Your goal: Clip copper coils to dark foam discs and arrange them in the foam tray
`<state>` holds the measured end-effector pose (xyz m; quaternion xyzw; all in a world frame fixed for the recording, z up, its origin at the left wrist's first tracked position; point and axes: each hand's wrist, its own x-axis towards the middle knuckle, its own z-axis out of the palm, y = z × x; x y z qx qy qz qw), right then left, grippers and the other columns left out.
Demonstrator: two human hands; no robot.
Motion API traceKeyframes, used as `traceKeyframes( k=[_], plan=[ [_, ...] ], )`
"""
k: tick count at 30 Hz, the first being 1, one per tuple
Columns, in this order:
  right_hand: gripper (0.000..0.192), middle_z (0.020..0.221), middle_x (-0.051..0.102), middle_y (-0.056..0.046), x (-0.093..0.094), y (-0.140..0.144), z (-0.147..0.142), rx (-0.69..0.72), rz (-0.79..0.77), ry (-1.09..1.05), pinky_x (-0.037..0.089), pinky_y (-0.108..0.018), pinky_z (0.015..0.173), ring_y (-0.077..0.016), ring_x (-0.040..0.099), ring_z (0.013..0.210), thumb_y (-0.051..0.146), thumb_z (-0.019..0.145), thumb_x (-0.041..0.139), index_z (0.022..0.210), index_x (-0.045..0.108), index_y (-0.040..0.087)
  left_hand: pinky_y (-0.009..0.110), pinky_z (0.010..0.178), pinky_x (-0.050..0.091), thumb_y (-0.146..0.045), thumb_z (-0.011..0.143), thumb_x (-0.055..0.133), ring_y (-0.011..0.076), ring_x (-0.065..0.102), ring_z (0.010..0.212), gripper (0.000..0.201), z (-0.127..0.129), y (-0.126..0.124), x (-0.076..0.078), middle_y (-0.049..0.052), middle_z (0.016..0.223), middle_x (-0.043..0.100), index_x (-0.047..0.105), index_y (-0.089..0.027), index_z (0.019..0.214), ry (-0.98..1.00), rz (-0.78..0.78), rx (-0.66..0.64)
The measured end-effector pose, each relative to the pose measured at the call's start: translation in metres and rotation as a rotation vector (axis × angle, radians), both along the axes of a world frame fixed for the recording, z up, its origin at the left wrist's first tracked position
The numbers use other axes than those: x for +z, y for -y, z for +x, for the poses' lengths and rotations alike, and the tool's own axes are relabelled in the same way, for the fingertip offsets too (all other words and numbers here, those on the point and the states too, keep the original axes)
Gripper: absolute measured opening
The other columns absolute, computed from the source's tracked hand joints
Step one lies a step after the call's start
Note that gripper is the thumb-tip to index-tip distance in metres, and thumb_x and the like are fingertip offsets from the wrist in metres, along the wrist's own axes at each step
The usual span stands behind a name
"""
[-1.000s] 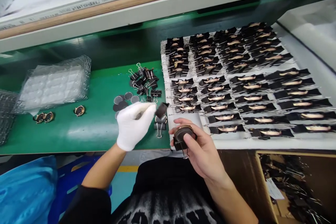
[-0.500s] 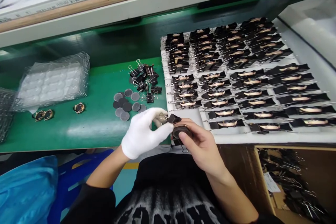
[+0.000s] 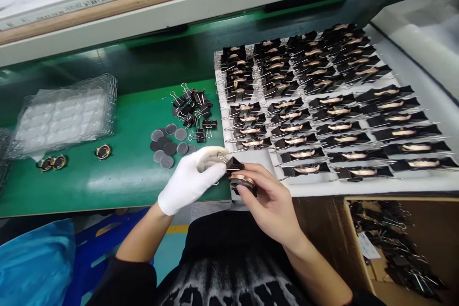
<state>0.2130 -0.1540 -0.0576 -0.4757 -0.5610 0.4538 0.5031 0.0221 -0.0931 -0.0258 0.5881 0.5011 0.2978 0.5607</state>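
Note:
My left hand (image 3: 195,177), in a white glove, pinches a black binder clip (image 3: 234,164) by its wire handles. Bare fingers of my right hand (image 3: 270,196) grip a round, rose-gold rimmed watch case (image 3: 244,182) with a dark disc on its near face. The clip sits at the far edge of the case; whether its jaws are around the rim I cannot tell. Left of my hands lie several dark round discs (image 3: 167,149), and behind them a heap of black binder clips (image 3: 193,107). My right fingers hide part of the case.
A white foam tray (image 3: 261,165) at right carries rows of clipped cases (image 3: 311,141). Stacked clear plastic trays (image 3: 68,110) stand at left, near three loose watch cases (image 3: 103,151). Below right, an open box (image 3: 390,239) contains more clips. A shelf edge (image 3: 172,0) crosses the back.
The watch case has tilted, showing its rose-gold rim more edge-on. The view has shifted slightly, and both hands keep their grips.

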Motion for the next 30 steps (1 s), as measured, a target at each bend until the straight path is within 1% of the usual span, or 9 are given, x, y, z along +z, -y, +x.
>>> traceKeyframes(
  k=[3, 8, 12, 16, 18, 20, 22, 26, 30],
  plan=[
    [0.022, 0.116, 0.074, -0.009, -0.001, 0.000, -0.001, -0.033, 0.037, 0.049, 0.059, -0.038, 0.099, -0.0239, 0.070, 0.111, 0.020, 0.095, 0.067, 0.114, 0.077, 0.027, 0.032, 0.096, 0.062, -0.041, 0.092, 0.070, 0.0233, 0.075, 0.110, 0.035, 0.002, 0.001, -0.006, 0.010, 0.118, 0.078, 0.070, -0.018, 0.119, 0.074, -0.013, 0.025],
    [0.024, 0.119, 0.072, -0.009, -0.002, -0.002, 0.001, -0.011, 0.042, 0.047, 0.058, -0.037, 0.099, -0.0228, 0.070, 0.111, 0.018, 0.096, 0.066, 0.117, 0.075, 0.027, 0.028, 0.096, 0.062, -0.043, 0.096, 0.067, 0.0199, 0.074, 0.110, 0.033, 0.006, 0.006, -0.012, 0.008, 0.120, 0.076, 0.068, -0.020, 0.120, 0.077, 0.063, 0.056],
    [0.025, 0.127, 0.071, -0.009, 0.000, -0.004, 0.003, 0.014, 0.009, -0.031, 0.056, -0.039, 0.104, -0.0241, 0.068, 0.120, 0.019, 0.097, 0.066, 0.118, 0.074, 0.029, 0.031, 0.100, 0.062, -0.045, 0.094, 0.070, 0.0215, 0.075, 0.110, 0.037, 0.006, 0.006, -0.012, 0.009, 0.121, 0.075, 0.067, -0.020, 0.122, 0.110, 0.109, 0.034],
    [0.022, 0.133, 0.069, -0.008, 0.003, -0.005, 0.002, -0.025, -0.018, -0.143, 0.053, -0.039, 0.108, -0.0251, 0.063, 0.129, 0.021, 0.098, 0.066, 0.115, 0.075, 0.030, 0.031, 0.098, 0.063, -0.045, 0.095, 0.069, 0.0215, 0.075, 0.109, 0.038, 0.001, 0.003, -0.011, 0.009, 0.122, 0.075, 0.067, -0.021, 0.124, 0.117, 0.169, 0.024],
    [0.019, 0.130, 0.069, -0.008, 0.003, -0.006, 0.002, -0.054, -0.054, -0.165, 0.055, -0.040, 0.104, -0.0250, 0.065, 0.124, 0.023, 0.099, 0.065, 0.115, 0.075, 0.030, 0.029, 0.095, 0.064, -0.041, 0.095, 0.070, 0.0201, 0.076, 0.105, 0.036, -0.003, 0.000, -0.008, 0.008, 0.120, 0.076, 0.067, -0.022, 0.125, 0.081, 0.201, 0.023],
    [0.018, 0.119, 0.071, -0.007, 0.001, -0.007, 0.003, -0.077, -0.080, -0.145, 0.057, -0.037, 0.097, -0.0225, 0.069, 0.111, 0.024, 0.100, 0.064, 0.114, 0.074, 0.030, 0.026, 0.090, 0.064, -0.035, 0.094, 0.069, 0.0184, 0.076, 0.101, 0.030, -0.006, -0.004, -0.002, 0.005, 0.116, 0.078, 0.069, -0.023, 0.122, 0.010, 0.229, 0.013],
    [0.018, 0.109, 0.071, -0.004, -0.001, -0.008, 0.006, -0.076, -0.077, -0.089, 0.057, -0.034, 0.089, -0.0196, 0.069, 0.100, 0.024, 0.100, 0.065, 0.114, 0.074, 0.030, 0.024, 0.086, 0.064, -0.030, 0.095, 0.066, 0.0173, 0.077, 0.097, 0.024, -0.009, -0.006, 0.005, 0.002, 0.110, 0.079, 0.072, -0.023, 0.117, -0.093, 0.253, -0.007],
    [0.024, 0.107, 0.071, -0.003, -0.003, -0.011, 0.010, -0.016, -0.025, 0.021, 0.054, -0.030, 0.083, -0.0175, 0.067, 0.099, 0.020, 0.098, 0.067, 0.119, 0.074, 0.030, 0.022, 0.080, 0.061, -0.029, 0.095, 0.064, 0.0165, 0.077, 0.091, 0.020, -0.016, -0.009, 0.017, -0.001, 0.103, 0.081, 0.075, -0.023, 0.110, -0.263, 0.313, -0.066],
    [0.033, 0.104, 0.071, -0.003, -0.003, -0.012, 0.008, 0.002, 0.036, 0.083, 0.054, -0.028, 0.081, -0.0155, 0.067, 0.094, 0.015, 0.096, 0.068, 0.126, 0.073, 0.029, 0.019, 0.075, 0.059, -0.030, 0.093, 0.065, 0.0149, 0.076, 0.083, 0.018, -0.016, -0.011, 0.024, -0.002, 0.098, 0.082, 0.077, -0.022, 0.105, -0.283, 0.364, -0.092]
  ],
)
